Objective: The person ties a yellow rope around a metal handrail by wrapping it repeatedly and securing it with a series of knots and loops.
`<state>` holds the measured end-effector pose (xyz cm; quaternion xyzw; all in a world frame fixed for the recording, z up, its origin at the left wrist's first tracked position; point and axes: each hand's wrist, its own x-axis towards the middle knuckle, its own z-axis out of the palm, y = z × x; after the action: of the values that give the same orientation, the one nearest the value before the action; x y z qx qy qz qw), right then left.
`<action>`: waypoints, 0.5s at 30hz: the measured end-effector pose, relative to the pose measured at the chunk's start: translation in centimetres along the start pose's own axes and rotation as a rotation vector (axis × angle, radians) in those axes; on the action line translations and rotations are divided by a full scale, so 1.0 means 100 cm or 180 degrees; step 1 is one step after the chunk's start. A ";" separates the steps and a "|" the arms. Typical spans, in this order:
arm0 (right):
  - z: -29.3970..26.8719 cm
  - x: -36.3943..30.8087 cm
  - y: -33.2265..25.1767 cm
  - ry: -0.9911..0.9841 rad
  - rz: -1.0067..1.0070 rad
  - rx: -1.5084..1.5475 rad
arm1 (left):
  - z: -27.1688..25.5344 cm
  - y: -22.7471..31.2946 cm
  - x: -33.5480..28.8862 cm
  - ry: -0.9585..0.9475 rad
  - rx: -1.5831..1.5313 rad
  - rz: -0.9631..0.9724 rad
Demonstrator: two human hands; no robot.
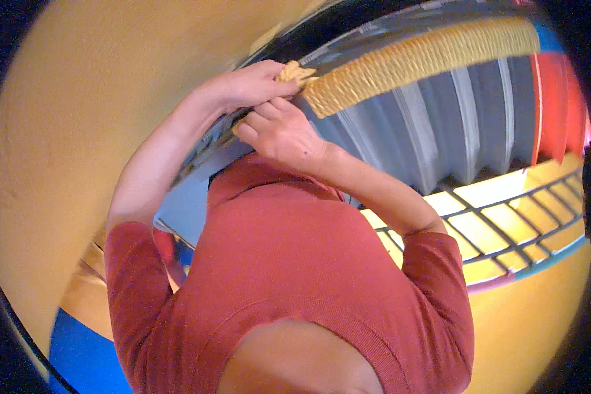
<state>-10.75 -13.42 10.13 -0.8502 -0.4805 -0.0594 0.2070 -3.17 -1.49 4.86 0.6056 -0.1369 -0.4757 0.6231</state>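
Note:
Yellow rope is wound in tight turns around a long rail [427,58], which runs from my hands toward the upper right. Loose loops of the same rope [294,72] bunch up at the near end of the winding. My left hand [253,84] is closed on this bunch, its fingertips partly hidden. Just below it, my right hand [284,134] is closed, fingers curled and knuckles up, close against the left. A bit of yellow rope shows beside its curled fingers; the rest of its grip is hidden.
Grey stairs [433,118] with pale edge strips lie beyond the rail. An orange-yellow wall [79,118] curves along the left. At the right stand a red panel [558,108] and a black barred railing [499,223]. Something blue [85,354] lies at the lower left.

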 end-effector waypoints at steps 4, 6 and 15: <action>-0.023 -0.026 -0.015 -0.0162 0.0676 0.0353 | 0.006 0.016 -0.016 0.0244 -0.1224 -0.0838; -0.045 -0.033 -0.020 -0.1800 0.2606 0.1252 | 0.006 0.018 -0.027 0.0506 -0.1469 -0.0787; 0.046 -0.074 0.007 0.2574 0.2659 0.1959 | 0.044 0.022 -0.046 0.1343 -0.0002 0.0507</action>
<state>-14.48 -17.71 3.53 -0.7778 0.0106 -0.1488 0.6106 -7.86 -1.15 9.67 0.6788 -0.0507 -0.2878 0.6737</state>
